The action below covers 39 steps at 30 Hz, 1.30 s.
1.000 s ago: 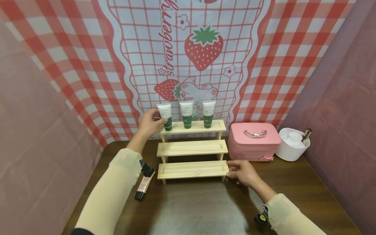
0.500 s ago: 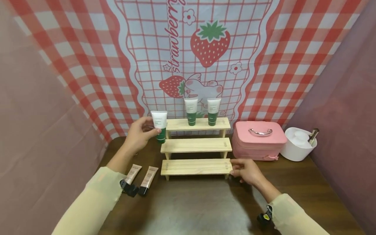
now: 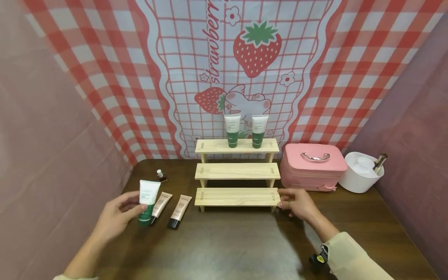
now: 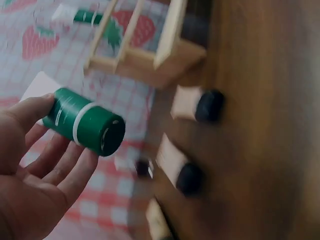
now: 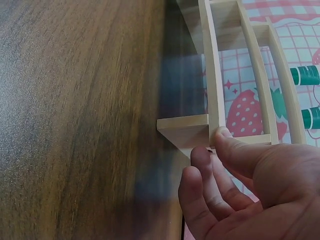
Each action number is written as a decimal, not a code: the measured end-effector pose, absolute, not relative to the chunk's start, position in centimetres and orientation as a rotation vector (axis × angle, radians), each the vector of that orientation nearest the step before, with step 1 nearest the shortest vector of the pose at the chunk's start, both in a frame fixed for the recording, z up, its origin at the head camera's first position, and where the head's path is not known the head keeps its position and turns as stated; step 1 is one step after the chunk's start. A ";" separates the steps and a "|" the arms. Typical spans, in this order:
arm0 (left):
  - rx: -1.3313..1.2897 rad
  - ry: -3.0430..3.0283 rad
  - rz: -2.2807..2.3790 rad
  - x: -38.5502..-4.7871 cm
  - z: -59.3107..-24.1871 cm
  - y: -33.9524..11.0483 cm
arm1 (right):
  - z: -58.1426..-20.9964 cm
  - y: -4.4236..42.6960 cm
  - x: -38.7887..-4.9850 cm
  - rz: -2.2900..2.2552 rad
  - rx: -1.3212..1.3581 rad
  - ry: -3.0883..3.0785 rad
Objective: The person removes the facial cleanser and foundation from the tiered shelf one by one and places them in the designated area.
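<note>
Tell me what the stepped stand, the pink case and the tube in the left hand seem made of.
Stepped stand: pale, bare-looking wood, with grain lines visible.
Pink case: perhaps imitation leather, from its soft sheen; plastic is possible.
Tube: probably smooth plastic, from its flattened end and shiny green part.

Cloth (image 3: 212, 46) is showing vertical "strawberr", cropped at top. Beige tube (image 3: 180, 211) and its neighbour (image 3: 162, 203) are bearing "BB". White-and-green tube (image 3: 149, 193) is carrying print too small to read.

The right hand (image 5: 267, 185) grips the end of a wooden shelf (image 5: 215, 85), the brown table (image 5: 90, 120) beneath its fingers (image 5: 192, 181), two green tubes (image 5: 306, 76) and a strawberry-print cloth (image 5: 245, 115) beyond them.
</note>
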<state>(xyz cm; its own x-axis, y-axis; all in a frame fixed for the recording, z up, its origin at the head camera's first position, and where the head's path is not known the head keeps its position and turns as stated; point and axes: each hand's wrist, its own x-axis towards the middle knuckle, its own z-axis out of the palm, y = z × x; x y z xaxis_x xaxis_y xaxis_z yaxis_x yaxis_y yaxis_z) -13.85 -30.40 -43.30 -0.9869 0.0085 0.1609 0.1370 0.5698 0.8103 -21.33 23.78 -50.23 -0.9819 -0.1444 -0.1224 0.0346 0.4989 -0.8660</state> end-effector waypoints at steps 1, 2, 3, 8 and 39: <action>-0.107 -2.664 -1.407 -13.2 -43.9 -31.1 | -50.2 23.8 -21.4 -1.483 -0.094 2.563; -0.097 -2.665 -1.435 -12.5 -44.6 -31.8 | -50.3 23.7 -21.4 -1.485 -0.088 2.565; -0.089 -2.669 -1.454 -11.9 -45.2 -32.4 | -50.3 23.7 -21.4 -1.482 -0.091 2.569; 0.017 -2.726 -1.531 -9.6 -47.4 -34.8 | -50.4 23.7 -21.4 -1.472 -0.094 2.577; 0.427 -3.206 -1.094 -8.3 -50.6 -39.5 | -50.3 23.6 -21.2 -1.487 -0.106 2.569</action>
